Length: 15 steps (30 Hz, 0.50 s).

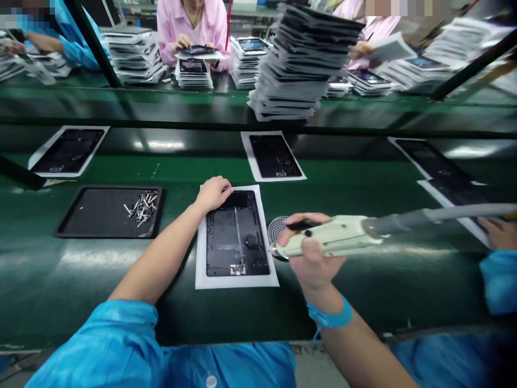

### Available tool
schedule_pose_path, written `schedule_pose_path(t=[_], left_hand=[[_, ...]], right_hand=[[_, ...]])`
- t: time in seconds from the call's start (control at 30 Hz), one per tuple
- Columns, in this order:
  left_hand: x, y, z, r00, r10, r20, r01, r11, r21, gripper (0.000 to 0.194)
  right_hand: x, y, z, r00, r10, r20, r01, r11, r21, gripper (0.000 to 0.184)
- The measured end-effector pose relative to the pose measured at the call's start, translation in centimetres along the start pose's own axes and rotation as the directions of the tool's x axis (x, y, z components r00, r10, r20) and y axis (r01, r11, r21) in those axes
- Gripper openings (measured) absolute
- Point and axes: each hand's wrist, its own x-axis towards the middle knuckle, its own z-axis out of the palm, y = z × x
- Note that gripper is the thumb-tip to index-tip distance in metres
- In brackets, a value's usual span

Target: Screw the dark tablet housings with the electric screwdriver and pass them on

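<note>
My left hand (214, 194) lies flat on the top edge of a black tablet back panel (236, 242), which sits on a white sheet (234, 283). My right hand (311, 248) is shut around a pale green electric screwdriver (335, 237), whose grey cable runs off to the right. The screwdriver's metal tip is at a round metal mesh disc (278, 229), just right of the panel. A black tray (109, 213) with a pile of silver screws (141, 207) lies left of my left hand.
The dark green conveyor belt (363, 291) carries more black panels on white sheets (274, 156). A co-worker's hand (498, 233) in a blue sleeve is at the right. Beyond a green-framed divider, people in pink handle tall stacks of tablets (302, 62).
</note>
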Motion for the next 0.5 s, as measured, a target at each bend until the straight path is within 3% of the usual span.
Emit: schedule_pose_path(t=[0.17, 0.5], left_hand=[[0.0, 0.1, 0.1, 1.0, 0.004, 0.009, -0.004, 1.0, 0.008, 0.02], [0.0, 0.2, 0.3, 1.0, 0.016, 0.003, -0.016, 1.0, 0.019, 0.02]], right_hand=[[-3.3, 0.6, 3.1, 0.946, 0.152, 0.286, -0.173, 0.984, 0.049, 0.031], [-4.4, 1.7, 3.8, 0.938, 0.083, 0.337, -0.098, 0.995, 0.028, 0.033]])
